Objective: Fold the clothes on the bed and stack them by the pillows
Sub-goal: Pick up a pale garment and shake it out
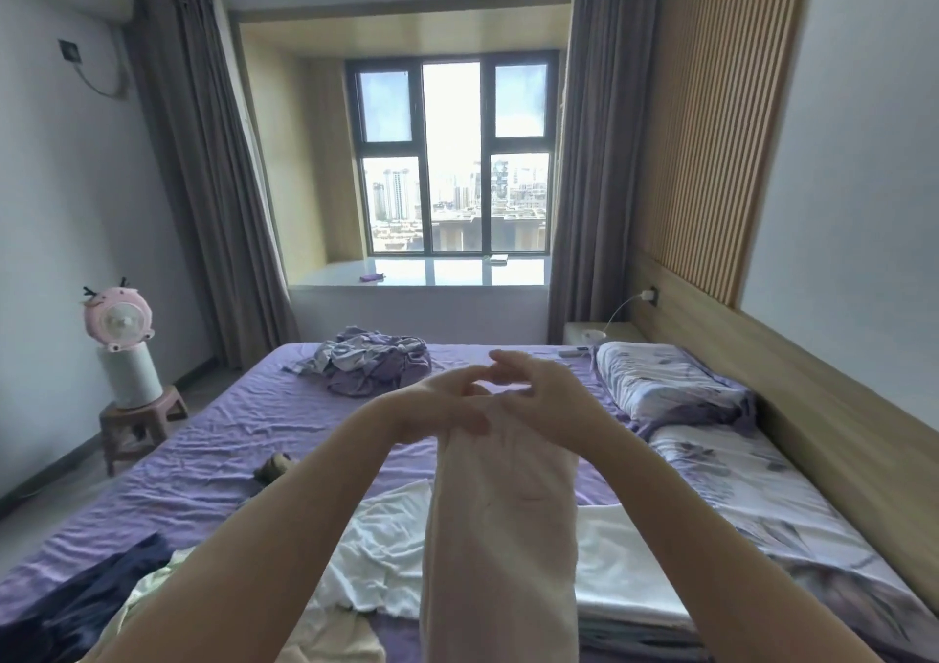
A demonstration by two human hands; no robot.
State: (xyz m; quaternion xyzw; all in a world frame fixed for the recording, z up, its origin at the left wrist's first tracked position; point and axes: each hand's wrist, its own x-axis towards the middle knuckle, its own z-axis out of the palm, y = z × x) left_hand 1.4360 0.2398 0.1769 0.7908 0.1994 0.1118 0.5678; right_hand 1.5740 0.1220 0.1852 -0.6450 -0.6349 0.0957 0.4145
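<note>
Two bare forearms reach forward from the bottom edge. Left hand (447, 403) and right hand (538, 398) meet at the top of a pale pink garment (500, 520), both pinching its upper edge so it hangs down toward the camera; its lower end is cut off by the frame. Below it, on the purple bed sheet (213, 439), lie a crumpled white garment (376, 555) and a folded white piece (625, 576). Dark navy clothing (76, 606) sits at lower left, partly cut off. Farther off is a rumpled purple heap (371, 365). A floral pillow (665, 383) lies at right.
</note>
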